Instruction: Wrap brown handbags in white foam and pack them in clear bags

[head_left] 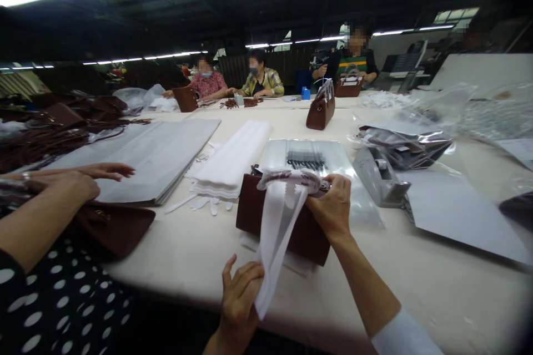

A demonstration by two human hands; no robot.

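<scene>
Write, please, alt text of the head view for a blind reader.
A person's left hand holds a white strip running from the wrapped handle of a brown handbag; the right hand grips the bag near its top. Co-workers are around the table.

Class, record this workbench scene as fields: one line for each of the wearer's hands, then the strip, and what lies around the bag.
Left hand: pinching the lower end of a white strip
Right hand: holding a brown handbag near its handle
Strip: hangs from the handle
Left of bag: white sheets, stacked
Behind bag: clear plastic sleeves
Right of bag: tape dispenser
Surface: pale table
</scene>
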